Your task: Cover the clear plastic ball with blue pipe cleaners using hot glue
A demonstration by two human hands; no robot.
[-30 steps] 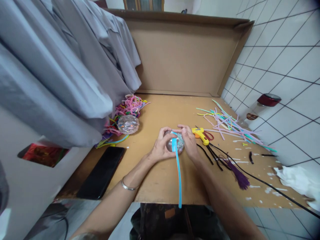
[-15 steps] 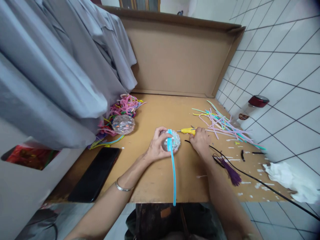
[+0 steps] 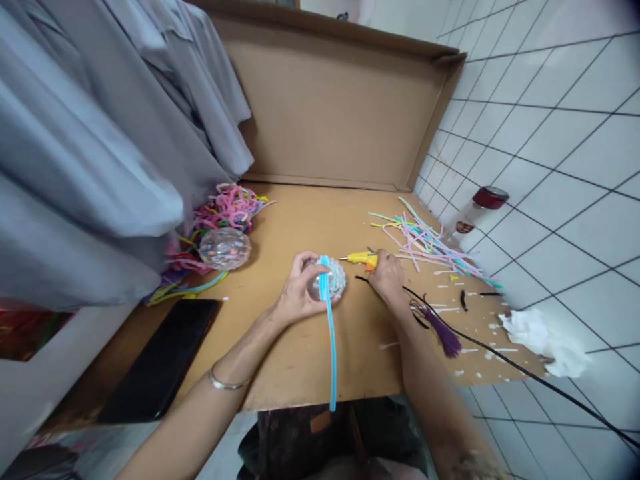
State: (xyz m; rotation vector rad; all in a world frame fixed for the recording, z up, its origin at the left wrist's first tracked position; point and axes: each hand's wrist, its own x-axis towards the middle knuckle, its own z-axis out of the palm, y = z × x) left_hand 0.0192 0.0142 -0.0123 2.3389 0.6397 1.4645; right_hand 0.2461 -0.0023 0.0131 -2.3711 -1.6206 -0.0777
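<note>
With left fingers (image 3: 315, 270) curled, holding a clear bumpy ball (image 3: 337, 281) over the tabletop (image 3: 360, 363), with blue strips (image 3: 325, 285) across it, trailing to the near edge; with right fingers (image 3: 387, 260), gripping a yellow glue gun (image 3: 361, 258), nose just beside the ball; outward to the right, to a purple tassel (image 3: 445, 335) and loose pastel strips (image 3: 425, 243); to the left, to a black phone (image 3: 161, 360).
</note>
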